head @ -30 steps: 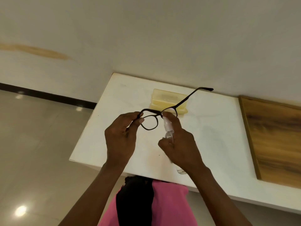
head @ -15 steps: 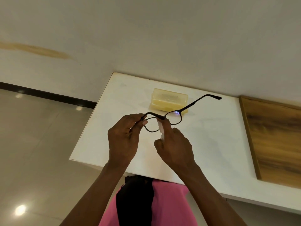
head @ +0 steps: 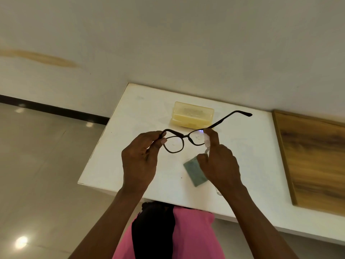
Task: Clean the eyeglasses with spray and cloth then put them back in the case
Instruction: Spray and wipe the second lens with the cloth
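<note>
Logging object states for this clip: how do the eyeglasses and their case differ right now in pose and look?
The eyeglasses are held in the air by the left hand, while the case rests on the white table. The eyeglasses are a thin dark frame with temples unfolded; the case is a pale yellow translucent box. Neither touches the other.

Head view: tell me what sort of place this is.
Probably a plain indoor room, at a home or workplace; I cannot tell which. A white table stands against a bare pale wall, over a glossy tiled floor with a dark skirting strip.
</note>
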